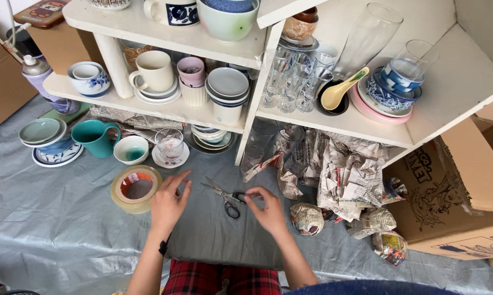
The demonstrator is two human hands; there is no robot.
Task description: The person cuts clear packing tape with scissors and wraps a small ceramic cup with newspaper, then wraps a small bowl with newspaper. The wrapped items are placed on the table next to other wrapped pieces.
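My left hand (167, 203) hovers open over the grey plastic sheet, its fingers just right of a roll of brown packing tape (135, 187). My right hand (268, 210) rests with fingertips pinched at the black handles of a pair of scissors (224, 196), whose blades point up and left, slightly apart. Whether the fingers grip the handles or only touch them is unclear. Both forearms reach in from the bottom, above a red plaid lap.
White shelves (203, 112) hold cups, bowls, plates and glasses. On the floor stand a teal mug (95, 136), a small bowl (131, 149), a glass on a saucer (170, 146). Newspaper-wrapped bundles (345, 186) lie right, beside a cardboard box (448, 202).
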